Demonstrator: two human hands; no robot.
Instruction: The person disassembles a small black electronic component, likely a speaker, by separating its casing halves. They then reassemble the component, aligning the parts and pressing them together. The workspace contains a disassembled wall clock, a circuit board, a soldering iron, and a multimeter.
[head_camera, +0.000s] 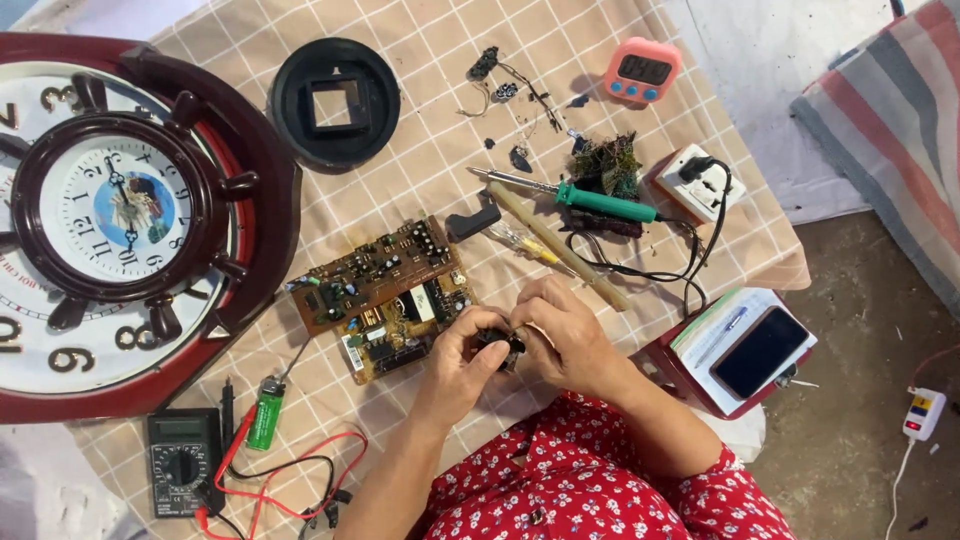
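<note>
Both of my hands meet over the near middle of the checked tablecloth (420, 170). My left hand (462, 352) and my right hand (560, 335) together pinch a small black part (500, 342) between the fingertips. Most of that part is hidden by my fingers. Just left of my hands lie two brown circuit boards (385, 295), one overlapping the other, with capacitors and a transformer on top.
A large maroon ship-wheel wall clock (120, 215) fills the left. A black round housing (335, 100), green-handled soldering iron (600, 200), wooden stick (560, 245), pink timer (643, 70), socket box (700, 185), multimeter (182, 462), green lighter (266, 412) and phone on a notebook (760, 350) surround me.
</note>
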